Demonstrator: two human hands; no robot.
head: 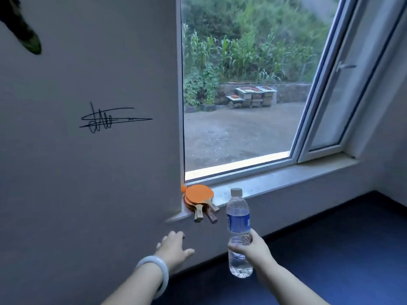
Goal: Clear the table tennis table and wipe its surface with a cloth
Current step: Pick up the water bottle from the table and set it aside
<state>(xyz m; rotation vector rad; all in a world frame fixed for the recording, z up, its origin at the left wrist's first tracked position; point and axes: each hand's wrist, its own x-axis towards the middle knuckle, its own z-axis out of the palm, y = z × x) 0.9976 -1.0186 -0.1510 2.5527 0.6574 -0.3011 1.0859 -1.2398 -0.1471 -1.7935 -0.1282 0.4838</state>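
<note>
My right hand [253,247] grips a clear plastic water bottle [239,223] with a blue label and a white cap, held upright just below the windowsill [275,183]. My left hand [174,247], with a pale bangle on the wrist, is stretched toward the wall below the sill with fingers relaxed and holds nothing. Several orange table tennis paddles [199,200] lie stacked at the sill's left end, handles sticking over the edge. An orange ball [183,188] sits behind them in the corner. The blue table tennis table [330,260] lies under my arms.
A grey wall [88,172] with a black scribble stands to the left. The window sash [343,84] hangs open inward on the right above the sill. A dark green object [30,40] pokes in at the top left.
</note>
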